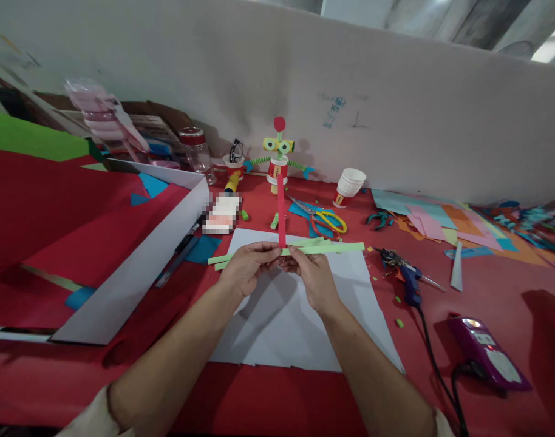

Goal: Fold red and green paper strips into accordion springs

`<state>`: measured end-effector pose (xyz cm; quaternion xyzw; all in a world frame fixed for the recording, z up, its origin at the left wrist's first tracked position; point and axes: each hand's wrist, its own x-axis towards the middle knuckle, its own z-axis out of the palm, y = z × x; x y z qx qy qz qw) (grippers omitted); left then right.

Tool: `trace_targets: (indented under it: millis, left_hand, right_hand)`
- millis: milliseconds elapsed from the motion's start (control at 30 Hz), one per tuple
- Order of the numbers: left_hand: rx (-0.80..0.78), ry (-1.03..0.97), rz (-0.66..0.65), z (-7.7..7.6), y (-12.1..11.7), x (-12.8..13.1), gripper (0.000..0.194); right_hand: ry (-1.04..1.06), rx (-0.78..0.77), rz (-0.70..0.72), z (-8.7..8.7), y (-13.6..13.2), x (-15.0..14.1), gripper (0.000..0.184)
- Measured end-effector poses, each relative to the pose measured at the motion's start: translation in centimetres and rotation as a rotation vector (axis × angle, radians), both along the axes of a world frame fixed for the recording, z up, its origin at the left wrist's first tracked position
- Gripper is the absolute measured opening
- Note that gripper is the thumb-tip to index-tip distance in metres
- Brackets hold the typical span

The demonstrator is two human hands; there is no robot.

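Observation:
My left hand (248,267) and my right hand (311,273) meet above a white sheet of paper (296,328) on the red table. Both pinch the spot where a red paper strip (282,209) standing upright crosses a green paper strip (336,247) lying sideways. The green strip sticks out to the right of my right hand and to the left of my left hand. More green strips (220,261) lie under them on the sheet's far edge.
A paper-cup robot figure (278,161) stands by the wall, with yellow-handled scissors (325,220), stacked paper cups (349,185) and pliers (380,218) near it. A blue glue gun (409,282) and purple device (487,352) lie right. Coloured sheets (441,221) far right; grey board (136,267) left.

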<state>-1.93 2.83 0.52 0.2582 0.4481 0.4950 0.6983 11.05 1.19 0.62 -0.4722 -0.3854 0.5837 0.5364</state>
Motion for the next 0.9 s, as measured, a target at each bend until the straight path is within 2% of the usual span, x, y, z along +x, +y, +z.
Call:
trace_targets:
  millis: [267, 567, 700, 900]
  left_hand:
    - [0.012, -0.005, 0.027, -0.24, 0.07, 0.18, 0.020]
    - [0.008, -0.030, 0.039, 0.16, 0.06, 0.30, 0.026]
    - [0.021, -0.014, 0.026, 0.33, -0.01, 0.35, 0.024]
    - [0.079, -0.047, 0.051, 0.17, -0.19, 0.62, 0.023]
  right_hand:
    - [0.045, -0.031, -0.018, 0.14, 0.03, 0.08, 0.021]
    - [0.029, 0.012, 0.005, -0.04, 0.11, 0.26, 0.025]
    - [-0.033, 0.011, -0.028, -0.13, 0.06, 0.22, 0.021]
    - [0.032, 0.008, -0.065, -0.16, -0.10, 0.02, 0.020]
